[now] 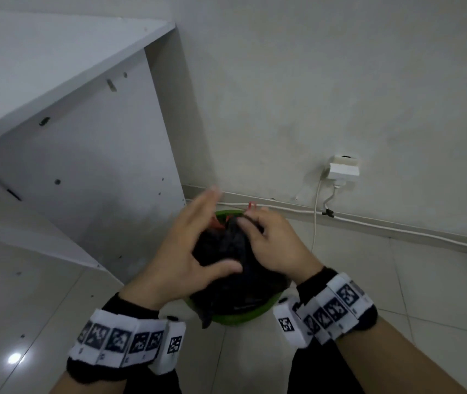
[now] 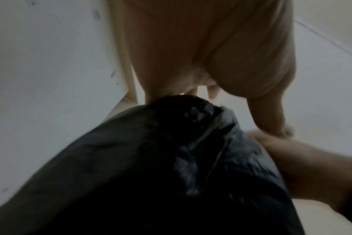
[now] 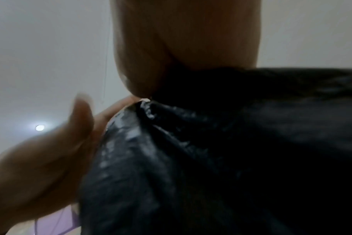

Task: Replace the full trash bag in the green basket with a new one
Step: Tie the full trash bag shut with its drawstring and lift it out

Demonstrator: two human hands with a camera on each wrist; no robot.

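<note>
The black bag (image 1: 226, 268) sits in the green basket (image 1: 235, 317) on the floor, its gathered top pinched by the right hand (image 1: 272, 245) while the left hand (image 1: 186, 251), fingers straight, cups its side.

Head cam looks down & fwd from above at both hands over the black bag (image 1: 226, 268) in the green basket (image 1: 235, 317), wall behind. Left wrist cam sits very close under the left hand (image 2: 201, 47), facing along it. Right wrist cam likewise under the right hand (image 3: 187, 35). All three share the bag's gathered top.
</note>
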